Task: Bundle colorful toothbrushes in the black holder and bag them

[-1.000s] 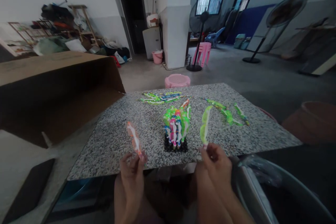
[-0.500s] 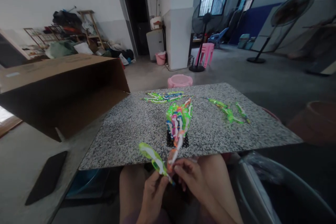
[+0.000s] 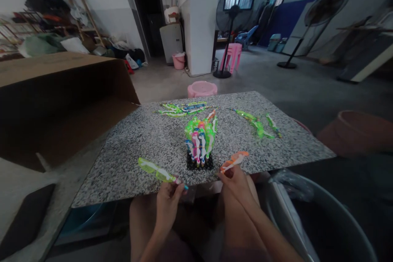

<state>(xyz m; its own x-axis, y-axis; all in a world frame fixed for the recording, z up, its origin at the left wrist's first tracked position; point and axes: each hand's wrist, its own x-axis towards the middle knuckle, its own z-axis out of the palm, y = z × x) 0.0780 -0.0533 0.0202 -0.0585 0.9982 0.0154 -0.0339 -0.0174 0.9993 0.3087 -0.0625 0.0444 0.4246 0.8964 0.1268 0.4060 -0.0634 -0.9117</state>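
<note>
My left hand (image 3: 167, 202) pinches the thin pink-and-blue end of a yellow-green pen-like plastic piece (image 3: 155, 170), which points up and left over the table's near edge. In my right hand (image 3: 236, 182) is an orange pen-like plastic piece (image 3: 236, 159) with a white strip, held between thumb and fingers and pointing up to the right. Between and beyond the hands, a bundle of similar green, pink and blue pieces (image 3: 201, 139) stands upright in a black holder (image 3: 196, 165). Both held pieces are apart from the holder.
More green and blue pieces (image 3: 184, 109) lie at the back of the speckled table (image 3: 129, 143), with green ones (image 3: 253, 123) at right. An open cardboard box (image 3: 123, 86) stands at left. A large grey tub (image 3: 334, 221) is at lower right, and a pink stool (image 3: 202, 88) stands behind the table.
My hands have moved apart; earlier the two pieces were close together in front of the holder. The orange piece is now off to the right, the yellow-green one further left. The camera view has shifted.
</note>
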